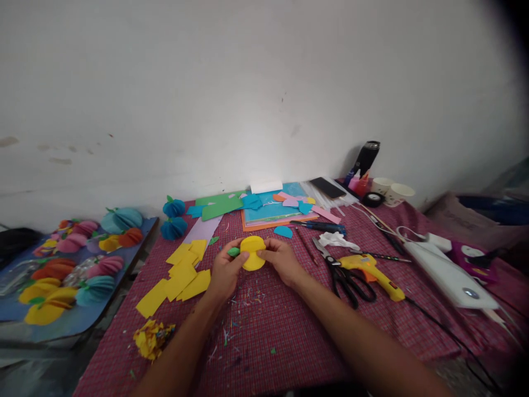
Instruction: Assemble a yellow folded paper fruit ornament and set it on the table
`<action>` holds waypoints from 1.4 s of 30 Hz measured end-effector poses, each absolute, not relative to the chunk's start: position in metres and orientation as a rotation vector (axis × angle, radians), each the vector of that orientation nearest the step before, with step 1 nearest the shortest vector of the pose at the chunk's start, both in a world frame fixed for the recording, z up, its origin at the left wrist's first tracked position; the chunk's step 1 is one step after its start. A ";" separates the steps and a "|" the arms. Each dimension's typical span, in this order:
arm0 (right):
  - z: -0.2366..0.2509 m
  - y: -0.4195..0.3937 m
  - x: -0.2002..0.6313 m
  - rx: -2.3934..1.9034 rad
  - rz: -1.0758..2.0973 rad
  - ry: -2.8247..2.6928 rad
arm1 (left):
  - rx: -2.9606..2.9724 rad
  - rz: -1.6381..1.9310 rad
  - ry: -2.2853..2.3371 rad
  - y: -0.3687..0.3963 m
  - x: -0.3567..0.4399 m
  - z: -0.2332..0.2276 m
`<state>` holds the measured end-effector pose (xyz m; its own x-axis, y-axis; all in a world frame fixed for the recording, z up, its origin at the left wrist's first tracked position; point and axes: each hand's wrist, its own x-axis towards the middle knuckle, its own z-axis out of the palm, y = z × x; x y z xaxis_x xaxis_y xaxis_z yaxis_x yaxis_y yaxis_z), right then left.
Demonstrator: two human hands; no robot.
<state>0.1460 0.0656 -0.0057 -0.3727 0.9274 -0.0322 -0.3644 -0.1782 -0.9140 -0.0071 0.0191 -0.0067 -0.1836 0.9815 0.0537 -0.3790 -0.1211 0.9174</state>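
Between my two hands is a yellow paper craft (253, 261) of layered round pieces, held above the cloth. My left hand (226, 270) is closed on its left side, thumb on the front. A green paper leaf (233, 252) shows by the left fingers; whether it is attached to the yellow paper I cannot tell. My right hand (284, 261) pinches the right edge, thumb in front and fingers behind. Yellow paper rectangles (182, 274) lie left of my left hand. A blue paper half circle (283, 231) rests just beyond my right hand.
Right of my hands lie black scissors (350, 281), a yellow glue gun (374, 273) with a cord, a crumpled tissue (336, 240) and a white power bank-like box (448, 273). Finished paper fruits (95, 289) sit on a blue board at left. Yellow scraps (152, 339) lie near the front.
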 end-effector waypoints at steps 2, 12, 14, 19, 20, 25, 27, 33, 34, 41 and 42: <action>-0.006 0.064 0.145 -0.795 1.684 -1.148 | 0.903 1.562 1.024 0.020 -0.007 -0.010; -0.015 0.065 0.141 -0.875 1.541 -1.244 | 0.955 1.553 1.106 0.022 -0.009 -0.017; -0.018 0.067 0.141 -0.884 1.514 -1.276 | 0.959 1.562 1.109 0.022 -0.009 -0.017; -0.016 0.065 0.141 -0.890 1.483 -1.335 | 0.967 1.563 1.132 0.022 -0.009 -0.017; -0.015 0.064 0.141 -0.889 1.481 -1.345 | 0.972 1.560 1.141 0.022 -0.009 -0.016; -0.010 0.061 0.140 -0.896 1.458 -1.333 | 0.993 1.541 1.158 0.021 -0.008 -0.016; -0.012 0.061 0.138 -0.898 1.450 -1.328 | 0.981 1.541 1.144 0.021 -0.009 -0.017; -0.016 0.062 0.137 -0.875 1.477 -1.343 | 0.954 1.537 1.114 0.022 -0.012 -0.017; -0.015 0.062 0.137 -0.876 1.467 -1.338 | 0.952 1.533 1.104 0.022 -0.012 -0.017; -0.006 0.064 0.143 -0.855 1.529 -1.298 | 0.938 1.571 1.042 0.024 -0.011 -0.014; -0.006 0.065 0.143 -0.850 1.545 -1.281 | 0.931 1.581 1.036 0.024 -0.011 -0.014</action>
